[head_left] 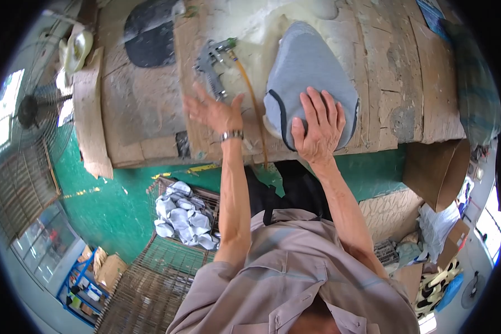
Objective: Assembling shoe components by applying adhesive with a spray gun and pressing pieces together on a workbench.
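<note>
On the left part of the cardboard-covered bench (133, 106), a dark rounded pad (153, 33) lies flat. Next comes the left hand (214, 111), its fingers spread, slightly blurred and gripping nothing; it is just beside a metal spray gun (210, 69), and I cannot tell whether a fingertip touches it. The gun looks hard and fairly weighty, so a full grasp around its body should suit, while the orange hose (244, 72) running toward the near edge looks bendy and might tug. Right of the hose, the grey cloth piece (306, 67) lies with its narrow end pointing away from the person. The right hand (319, 125) rests on its broad near end, fingers loosely apart, pressing from above rather than clamped round it. The cloth is probably light, soft-faced and not slippery; the broad end beside the black trim (284, 119) seems the steadiest hold.
</note>
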Available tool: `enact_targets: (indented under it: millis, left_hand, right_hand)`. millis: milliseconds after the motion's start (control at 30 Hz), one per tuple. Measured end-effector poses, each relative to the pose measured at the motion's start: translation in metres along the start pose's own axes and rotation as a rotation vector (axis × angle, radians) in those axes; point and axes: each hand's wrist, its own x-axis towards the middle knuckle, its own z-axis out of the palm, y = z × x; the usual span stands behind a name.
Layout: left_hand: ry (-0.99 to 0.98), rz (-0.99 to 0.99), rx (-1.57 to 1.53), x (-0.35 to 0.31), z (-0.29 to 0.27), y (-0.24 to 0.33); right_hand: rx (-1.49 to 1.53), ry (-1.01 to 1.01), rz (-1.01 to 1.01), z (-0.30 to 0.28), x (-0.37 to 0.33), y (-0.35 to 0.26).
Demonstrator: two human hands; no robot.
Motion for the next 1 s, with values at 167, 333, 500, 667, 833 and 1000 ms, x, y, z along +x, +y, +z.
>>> enact_targets:
  millis: [167,333,500,667,833,1000]
  left_hand:
    - [0.058,0.1,-0.309,-0.034,-0.053,-0.003]
    - [-0.136,0.217,0.312,0.03,-0.071,0.015]
    - [-0.27,0.427,0.549,0.085,-0.035,0.065]
    - [-0.012,0.622,0.58,0.037,-0.017,0.027]
    - [0.001,0.291,0.03,0.003,-0.052,0.051]
    - [0.194,0.3,0.084,0.014,0.001,0.024]
  right_hand:
    - [-0.021,-0.023,0.034,0.001,0.002,-0.001]
    - [-0.027,-0.018,0.022,0.005,-0.001,-0.003]
    - [-0.018,-0.025,0.026,0.006,0.0,-0.008]
    - [0.01,-0.017,0.047,0.008,-0.006,0.004]
    - [-0.014,-0.033,0.057,0.011,-0.005,0.002]
    - [-0.018,-0.006,0.06,0.01,-0.001,-0.002]
